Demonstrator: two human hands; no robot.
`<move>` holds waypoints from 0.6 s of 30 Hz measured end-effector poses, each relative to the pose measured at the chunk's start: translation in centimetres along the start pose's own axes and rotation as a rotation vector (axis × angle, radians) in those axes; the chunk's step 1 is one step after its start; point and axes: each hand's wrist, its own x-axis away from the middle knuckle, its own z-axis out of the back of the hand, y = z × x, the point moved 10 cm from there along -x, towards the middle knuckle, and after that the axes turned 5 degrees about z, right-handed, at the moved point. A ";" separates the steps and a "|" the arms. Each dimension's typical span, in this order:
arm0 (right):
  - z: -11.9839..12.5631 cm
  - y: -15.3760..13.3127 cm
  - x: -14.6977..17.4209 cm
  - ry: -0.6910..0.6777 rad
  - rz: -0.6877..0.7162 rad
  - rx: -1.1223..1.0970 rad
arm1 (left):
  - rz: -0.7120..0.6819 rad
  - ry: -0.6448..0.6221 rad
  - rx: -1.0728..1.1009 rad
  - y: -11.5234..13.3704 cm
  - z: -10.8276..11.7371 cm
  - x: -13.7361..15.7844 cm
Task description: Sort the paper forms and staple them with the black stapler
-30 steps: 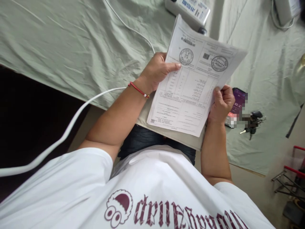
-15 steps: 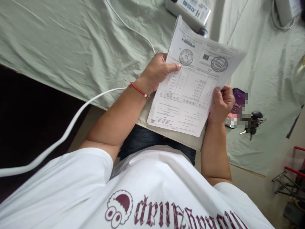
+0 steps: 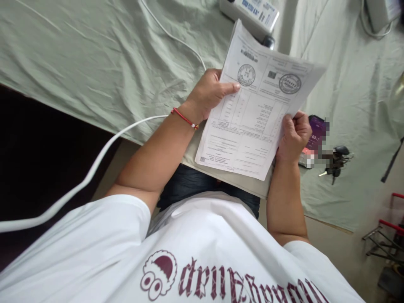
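Observation:
A stack of printed papers (image 3: 249, 113) is held tilted over the table's front edge, its print upside down to me. Two round stamps, a barcode and a table of lines show on the top sheet. My left hand (image 3: 214, 92) grips the left edge with the thumb laid on top; its other fingers are hidden beneath. Opposite it, my right hand (image 3: 294, 136) is closed on the right edge, fingers curled and thumb pressing the sheet. A red string bracelet (image 3: 184, 118) circles my left wrist.
Just right of my right hand lie a phone (image 3: 316, 130) with its screen lit and a bunch of keys (image 3: 336, 166). Beyond the papers sits a white device (image 3: 252, 17). A white cable (image 3: 94, 164) runs past my left arm onto the green tablecloth (image 3: 104, 54).
Almost nothing differs. Both hands keep their hold on the papers, and the view has shifted very slightly.

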 end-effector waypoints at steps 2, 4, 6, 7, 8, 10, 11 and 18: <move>0.0 0.2 0.1 -0.008 -0.010 -0.001 | -0.007 0.016 -0.037 -0.2 0.3 -0.1; 0.0 0.5 0.1 -0.018 -0.025 -0.004 | -0.025 0.032 -0.063 -0.1 0.6 -0.2; -0.1 0.7 0.2 -0.030 -0.047 0.000 | -0.031 0.033 -0.074 -0.1 0.7 -0.2; -0.1 0.7 0.2 -0.031 -0.053 0.001 | -0.027 0.025 -0.076 -0.1 0.6 -0.2; -0.1 0.6 0.2 -0.027 -0.053 -0.001 | -0.022 0.016 -0.078 -0.1 0.5 -0.2; -0.1 0.3 0.3 -0.005 -0.045 -0.014 | -0.012 0.002 -0.074 -0.1 0.4 -0.1; -0.1 0.2 0.3 0.007 -0.041 -0.021 | -0.009 -0.002 -0.069 0.0 0.3 -0.1; -0.2 0.2 0.4 0.025 -0.066 -0.031 | -0.013 0.022 -0.094 0.0 0.4 -0.1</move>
